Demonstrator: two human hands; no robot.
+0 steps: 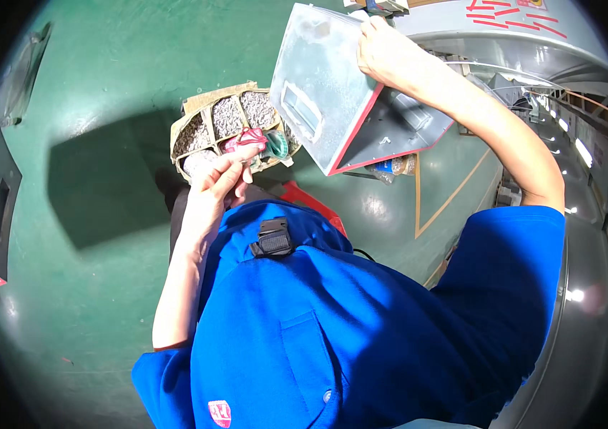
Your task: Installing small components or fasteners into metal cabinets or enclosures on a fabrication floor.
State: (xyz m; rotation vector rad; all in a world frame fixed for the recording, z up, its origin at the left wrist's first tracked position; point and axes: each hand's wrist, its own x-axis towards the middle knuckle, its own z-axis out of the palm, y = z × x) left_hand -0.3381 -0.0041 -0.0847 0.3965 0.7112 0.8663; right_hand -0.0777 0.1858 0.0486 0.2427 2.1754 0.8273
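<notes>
My right hand [390, 58] is closed over the upper edge of a grey box-shaped panel piece [322, 79] with red edges, and the piece hangs tilted above the floor. One of its faces has a pale rectangular cut-out. My left hand [222, 177] is pinched closed over the near side of a divided cardboard box [212, 121]. What its fingers hold, if anything, is too small to make out. Many small grey pieces [227, 116] fill the box's compartments. A crumpled red bag [245, 139] and a green bag [275, 145] lie in it, beside my left fingers.
Below the grey piece, a blue-labelled roll or container [390, 166] shows partly. A red object [315, 204] lies beside my body. At the far left stands another grey panel piece [0, 207] with a slot. A white surface with red strips [508, 18] is at upper right.
</notes>
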